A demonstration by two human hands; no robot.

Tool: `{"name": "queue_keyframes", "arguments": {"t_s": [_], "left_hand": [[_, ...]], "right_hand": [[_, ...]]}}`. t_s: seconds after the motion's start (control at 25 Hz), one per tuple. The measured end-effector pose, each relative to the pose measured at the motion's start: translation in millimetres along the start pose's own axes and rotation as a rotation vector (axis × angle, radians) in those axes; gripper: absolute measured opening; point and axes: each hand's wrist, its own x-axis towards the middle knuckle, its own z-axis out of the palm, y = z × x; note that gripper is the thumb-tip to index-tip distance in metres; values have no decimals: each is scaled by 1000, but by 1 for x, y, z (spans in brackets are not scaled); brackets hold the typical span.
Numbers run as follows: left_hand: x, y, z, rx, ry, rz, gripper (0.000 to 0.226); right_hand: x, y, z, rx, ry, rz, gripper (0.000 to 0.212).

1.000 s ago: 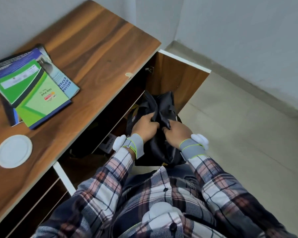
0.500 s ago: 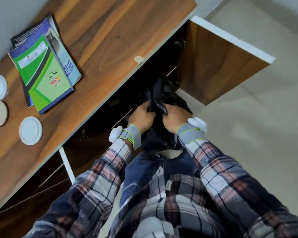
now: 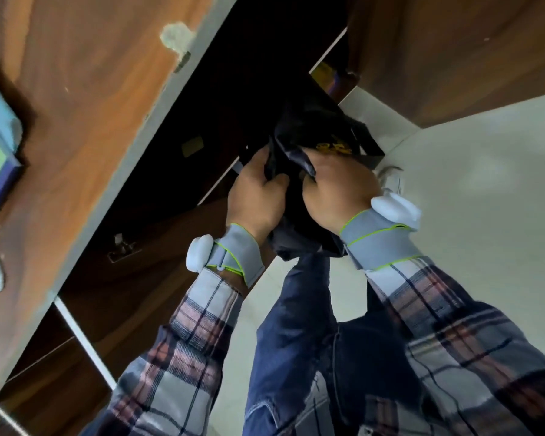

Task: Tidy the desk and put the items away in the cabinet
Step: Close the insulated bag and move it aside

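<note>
The black bag [image 3: 321, 127] with yellow print hangs at the open front of the cabinet [image 3: 453, 51], below the edge of the desk [image 3: 92, 105], not yet resting fully inside. The left hand [image 3: 255, 196] and right hand [image 3: 337, 187] each clench bunched cloth at its top, side by side. It creases and sags like soft, limp fabric, probably light; gripping gathered material near the top suits it, though loose folds could catch on the shelf edge.
</note>
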Motion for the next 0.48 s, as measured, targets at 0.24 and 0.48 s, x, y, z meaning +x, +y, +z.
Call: {"name": "queue_keyframes", "arguments": {"t_s": [0.24,0.48], "left_hand": [[40,23,-25,-29,149,90,55],[103,35,-29,33,160,-63,54]], "right_hand": [[48,-27,-8,29,67,-78,30],[133,-36,-2,-152,102,-95,37]]}}
